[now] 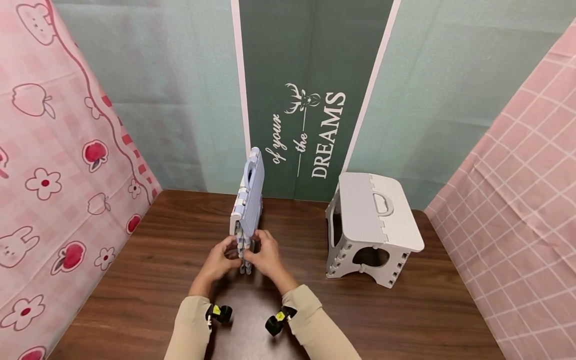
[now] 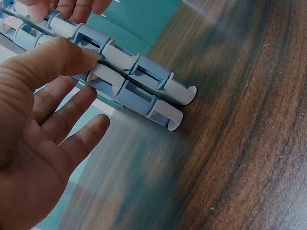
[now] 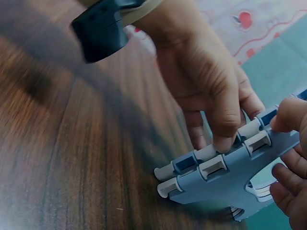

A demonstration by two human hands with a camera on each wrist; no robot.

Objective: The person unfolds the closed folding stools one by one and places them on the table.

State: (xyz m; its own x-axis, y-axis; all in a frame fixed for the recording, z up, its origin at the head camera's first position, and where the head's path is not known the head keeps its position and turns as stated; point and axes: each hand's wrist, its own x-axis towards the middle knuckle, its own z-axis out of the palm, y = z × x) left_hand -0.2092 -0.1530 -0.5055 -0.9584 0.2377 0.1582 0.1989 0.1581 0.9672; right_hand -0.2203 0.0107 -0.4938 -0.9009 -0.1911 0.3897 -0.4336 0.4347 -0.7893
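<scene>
A blue and white folding stool (image 1: 254, 197) stands folded nearly flat and upright on the table, its loop handle near the top. My left hand (image 1: 218, 261) pinches the near hinged edge from the left, thumb along the hinge row. From the other side, my right hand (image 1: 267, 254) grips the blue side panel, its thumb on the near edge too. Two hinge rows (image 2: 122, 79) run side by side with a narrow gap between them in the left wrist view. The right wrist view shows the side panel (image 3: 225, 170) with its curved cut-out and the stool's lower end near the wood.
An unfolded white and grey stool (image 1: 373, 220) stands to the right on the brown wooden table (image 1: 148, 260). Behind hangs a green cloth (image 1: 198, 100) with lettering. Pink printed cloths (image 1: 67, 175) flank the table. Small black cameras (image 1: 275, 322) sit on both wrists.
</scene>
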